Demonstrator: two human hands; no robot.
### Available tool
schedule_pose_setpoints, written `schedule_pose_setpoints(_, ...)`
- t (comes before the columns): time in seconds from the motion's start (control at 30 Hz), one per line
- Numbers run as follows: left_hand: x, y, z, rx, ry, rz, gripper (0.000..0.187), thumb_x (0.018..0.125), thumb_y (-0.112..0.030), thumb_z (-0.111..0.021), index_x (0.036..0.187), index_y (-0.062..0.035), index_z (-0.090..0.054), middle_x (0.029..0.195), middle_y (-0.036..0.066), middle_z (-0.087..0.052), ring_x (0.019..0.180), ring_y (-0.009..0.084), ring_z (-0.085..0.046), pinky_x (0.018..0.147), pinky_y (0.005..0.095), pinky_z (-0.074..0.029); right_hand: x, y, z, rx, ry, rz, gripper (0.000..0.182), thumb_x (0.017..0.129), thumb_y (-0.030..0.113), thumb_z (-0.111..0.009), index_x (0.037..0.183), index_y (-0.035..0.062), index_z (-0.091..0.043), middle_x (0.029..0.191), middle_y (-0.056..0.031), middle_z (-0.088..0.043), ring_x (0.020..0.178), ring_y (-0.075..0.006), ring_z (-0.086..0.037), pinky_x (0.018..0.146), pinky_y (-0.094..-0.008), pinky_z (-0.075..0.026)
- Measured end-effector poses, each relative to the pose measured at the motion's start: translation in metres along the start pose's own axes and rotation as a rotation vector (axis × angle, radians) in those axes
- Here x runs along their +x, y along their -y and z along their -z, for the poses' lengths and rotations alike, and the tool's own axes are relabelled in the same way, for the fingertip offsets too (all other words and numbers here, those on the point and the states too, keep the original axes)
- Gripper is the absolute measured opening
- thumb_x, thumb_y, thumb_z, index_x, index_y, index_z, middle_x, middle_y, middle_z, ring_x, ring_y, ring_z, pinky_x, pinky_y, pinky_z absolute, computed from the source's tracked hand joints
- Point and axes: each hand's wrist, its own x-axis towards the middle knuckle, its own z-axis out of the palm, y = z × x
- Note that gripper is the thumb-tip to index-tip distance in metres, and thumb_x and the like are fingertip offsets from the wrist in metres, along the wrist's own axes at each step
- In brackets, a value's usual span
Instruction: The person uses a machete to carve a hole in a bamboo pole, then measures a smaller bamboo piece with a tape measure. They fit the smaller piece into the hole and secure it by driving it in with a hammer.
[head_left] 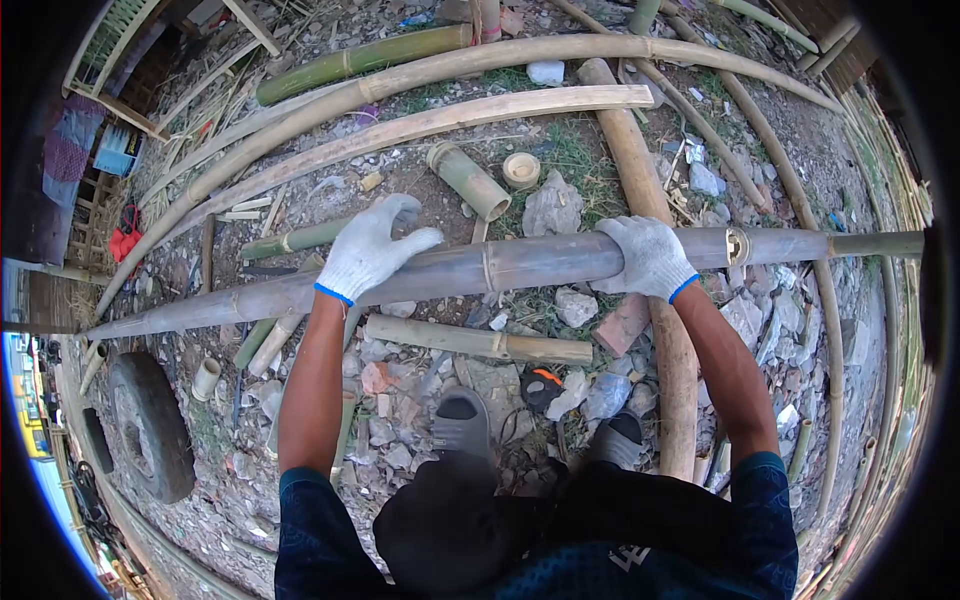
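A long, thick grey bamboo pole (pixel 555 262) runs crosswise in front of me, from far left to far right. My right hand (pixel 645 255), in a white knit glove with a blue cuff, is closed over the pole right of its middle. My left hand (pixel 375 250), gloved the same way, overlaps the pole left of its middle, with thumb and fingers spread apart. Close to the right edge, a pale broken ring (pixel 738 247) marks a joint of the pole. Beneath it passes a tan bamboo pole (pixel 632 160) pointing away from me.
Rubble and stones cover the ground. Beyond the pole lie a short bamboo tube (pixel 470 182), a split bamboo strip (pixel 430 120) and a green bamboo length (pixel 365 63). Near my feet are a cut bamboo piece (pixel 480 340) and a black-and-orange object (pixel 541 388). A tyre (pixel 150 427) lies left.
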Motion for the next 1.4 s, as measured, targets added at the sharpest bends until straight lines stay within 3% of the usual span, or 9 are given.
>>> schedule_pose_setpoints(0.23, -0.124, 0.121, -0.008, -0.273, -0.919, 0.120, 0.029, 0.108, -0.015, -0.062, 0.128, 0.0045, -0.066, 0.120, 0.014, -0.072, 0.114, 0.0210, -0.067, 0.104, 0.0348, -0.051, 0.001, 0.004, 0.001, 0.013, 0.003, -0.030, 0.078, 0.062, 0.050, -0.092, 0.126, 0.0114, -0.066, 0.113, -0.0145, -0.072, 0.109, -0.0354, -0.069, 0.099, -0.0465, -0.054)
schedule_pose_setpoints(0.47, -0.241, 0.143, -0.104, 0.200, -0.685, 0.390, 0.041, 0.094, -0.021, -0.076, 0.125, 0.0022, -0.064, 0.114, 0.023, -0.069, 0.112, 0.0424, -0.064, 0.100, 0.0495, -0.050, 0.002, 0.009, 0.001, -0.002, 0.019, -0.041, 0.086, 0.061, 0.049, -0.094, 0.133, 0.0126, -0.064, 0.119, -0.0126, -0.071, 0.114, -0.0352, -0.067, 0.102, -0.0482, -0.051)
schedule_pose_setpoints(0.57, -0.258, 0.160, -0.112, 0.296, -0.708, 0.413, 0.047, 0.089, -0.025, -0.079, 0.125, 0.0017, -0.064, 0.112, 0.023, -0.068, 0.110, 0.0446, -0.062, 0.099, 0.0529, -0.048, 0.002, 0.007, -0.003, -0.019, -0.045, 0.009, 0.081, 0.063, 0.049, -0.092, 0.130, 0.0125, -0.066, 0.112, -0.0119, -0.072, 0.110, -0.0336, -0.069, 0.100, -0.0465, -0.052)
schedule_pose_setpoints(0.67, -0.243, 0.179, -0.103, 0.295, -0.750, 0.442, 0.050, 0.088, -0.029, -0.080, 0.125, 0.0008, -0.064, 0.114, 0.024, -0.067, 0.112, 0.0455, -0.062, 0.100, 0.0549, -0.048, 0.003, 0.007, -0.001, -0.018, 0.022, -0.027, 0.083, 0.063, 0.050, -0.093, 0.132, 0.0129, -0.065, 0.117, -0.0120, -0.071, 0.114, -0.0348, -0.067, 0.101, -0.0475, -0.052)
schedule_pose_setpoints(0.77, -0.219, 0.196, -0.093, 0.466, -0.575, 0.448, 0.054, 0.086, -0.033, -0.081, 0.126, 0.0001, -0.064, 0.117, 0.026, -0.067, 0.115, 0.0462, -0.061, 0.102, 0.0555, -0.047, 0.002, 0.005, -0.002, -0.021, 0.040, -0.040, 0.084, 0.062, 0.049, -0.093, 0.133, 0.0135, -0.064, 0.119, -0.0123, -0.070, 0.115, -0.0354, -0.067, 0.101, -0.0479, -0.052)
schedule_pose_setpoints(0.9, -0.191, 0.191, -0.083, 0.560, -0.569, 0.400, 0.075, 0.082, -0.038, -0.084, 0.140, -0.0012, -0.056, 0.134, 0.024, -0.062, 0.127, 0.0433, -0.058, 0.112, 0.0548, -0.042, 0.004, 0.004, 0.000, -0.011, 0.052, -0.047, 0.083, 0.061, 0.049, -0.093, 0.131, 0.0137, -0.065, 0.118, -0.0132, -0.071, 0.113, -0.0361, -0.068, 0.099, -0.0480, -0.054)
schedule_pose_setpoints(0.93, -0.186, 0.199, -0.082, 0.485, -0.534, 0.450, 0.092, 0.077, -0.042, -0.088, 0.150, -0.0021, -0.047, 0.139, 0.024, -0.059, 0.130, 0.0435, -0.056, 0.114, 0.0546, -0.039, 0.005, 0.004, 0.001, -0.004, 0.044, -0.036, 0.081, 0.062, 0.050, -0.093, 0.129, 0.0125, -0.066, 0.116, -0.0137, -0.071, 0.112, -0.0361, -0.069, 0.098, -0.0480, -0.054)
schedule_pose_setpoints(1.03, -0.179, 0.206, -0.077, 0.474, -0.392, 0.493, 0.105, 0.073, -0.045, -0.091, 0.155, -0.0025, -0.042, 0.140, 0.026, -0.058, 0.130, 0.0448, -0.055, 0.115, 0.0544, -0.040, 0.007, 0.006, 0.003, 0.020, 0.035, -0.005, 0.078, 0.063, 0.052, -0.091, 0.125, 0.0101, -0.067, 0.112, -0.0150, -0.072, 0.109, -0.0365, -0.070, 0.098, -0.0479, -0.055)
schedule_pose_setpoints(1.4, -0.178, 0.222, -0.077, 0.390, -0.392, 0.400, 0.125, 0.060, -0.036, -0.099, 0.160, 0.0012, -0.035, 0.145, 0.027, -0.056, 0.134, 0.0455, -0.053, 0.116, 0.0526, -0.041, 0.016, -0.014, -0.004, -0.009, 0.083, 0.019, 0.082, 0.067, 0.069, -0.084, 0.121, 0.0091, -0.067, 0.108, -0.0168, -0.075, 0.104, -0.0370, -0.073, 0.090, -0.0471, -0.058)
